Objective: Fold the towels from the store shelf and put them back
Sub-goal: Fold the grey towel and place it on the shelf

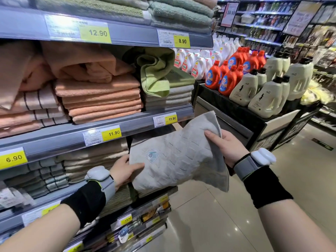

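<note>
A grey towel [180,157] with a small woven label is folded over and held in the air in front of the store shelf [101,135]. My left hand [125,170] pinches its left edge, thumb on top and fingers underneath. At the upper right corner my right hand [225,146] grips the towel, thumb over the cloth. A loose flap hangs down at the lower right. Behind the towel, stacks of folded grey and beige towels [94,157] lie on the lower shelf.
Folded peach towels [100,99] and a rumpled green towel [156,75] lie on the shelf above. Yellow price tags [111,133] line the shelf rails. To the right, a dark display table [236,113] carries detergent bottles [245,88]. Tiled aisle floor [218,215] stretches below.
</note>
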Demonstrator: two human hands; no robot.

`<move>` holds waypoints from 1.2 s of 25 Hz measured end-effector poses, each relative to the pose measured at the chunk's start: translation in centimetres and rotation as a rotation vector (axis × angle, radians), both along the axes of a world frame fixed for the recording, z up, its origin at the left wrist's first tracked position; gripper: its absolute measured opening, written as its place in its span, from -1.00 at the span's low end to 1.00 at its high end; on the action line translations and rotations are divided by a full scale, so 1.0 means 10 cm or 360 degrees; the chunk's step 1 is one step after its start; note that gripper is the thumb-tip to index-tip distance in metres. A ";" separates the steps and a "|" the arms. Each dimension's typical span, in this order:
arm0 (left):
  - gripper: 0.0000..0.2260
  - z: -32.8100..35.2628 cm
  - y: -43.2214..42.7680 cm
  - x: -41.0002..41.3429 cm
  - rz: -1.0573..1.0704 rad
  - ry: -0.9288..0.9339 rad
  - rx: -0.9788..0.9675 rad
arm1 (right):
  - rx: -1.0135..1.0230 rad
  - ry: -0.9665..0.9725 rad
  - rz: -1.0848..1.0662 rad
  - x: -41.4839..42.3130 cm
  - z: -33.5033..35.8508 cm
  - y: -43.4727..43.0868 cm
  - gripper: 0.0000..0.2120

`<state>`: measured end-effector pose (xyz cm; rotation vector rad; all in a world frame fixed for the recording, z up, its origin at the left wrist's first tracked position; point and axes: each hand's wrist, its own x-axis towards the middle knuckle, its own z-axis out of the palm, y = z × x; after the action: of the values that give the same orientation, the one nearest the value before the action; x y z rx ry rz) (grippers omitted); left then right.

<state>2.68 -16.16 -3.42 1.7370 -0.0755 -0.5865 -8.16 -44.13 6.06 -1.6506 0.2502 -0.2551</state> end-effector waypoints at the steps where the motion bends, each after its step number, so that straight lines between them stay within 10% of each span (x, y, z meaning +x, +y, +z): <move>1: -0.51 0.02 0.00 -0.03 -0.0101 -0.0255 0.0322 | -0.0018 0.0011 0.0052 0.01 0.03 0.03 -0.85; 3: -0.20 0.10 -0.08 -0.17 -0.0261 -0.0971 0.0806 | -0.0114 0.0039 0.0143 0.03 0.05 0.08 -0.87; 5: -0.08 0.38 -0.27 -0.36 -0.0403 -0.1408 0.0542 | -0.0318 0.0110 0.0316 0.06 0.05 0.14 -0.88; 9: -0.33 0.75 -0.62 -0.32 -0.0713 -0.1009 -0.0114 | -0.0707 0.0256 0.0707 0.14 0.02 0.29 -0.79; 13: -0.36 0.65 -0.58 -0.13 -0.0713 -0.0812 -0.0040 | -0.0649 0.0272 0.0802 0.12 -0.07 0.36 -0.60; 17: -0.30 0.66 -0.45 -0.10 -0.0995 -0.0727 -0.0017 | -0.0369 0.0386 0.0964 0.11 -0.18 0.45 -0.87; 25: -0.97 0.71 -0.11 -0.10 -0.0621 -0.1170 0.0129 | -0.0431 0.0350 0.0891 0.26 -0.41 0.64 -0.78; 30: -0.92 0.77 0.28 -0.04 -0.0485 -0.1290 0.0208 | -0.1363 0.0499 0.0942 0.38 -0.94 0.71 -0.85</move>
<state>2.23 -13.40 4.32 2.0101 -0.8967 -0.0660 -4.35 -37.00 -3.38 -2.5233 -0.1544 0.4125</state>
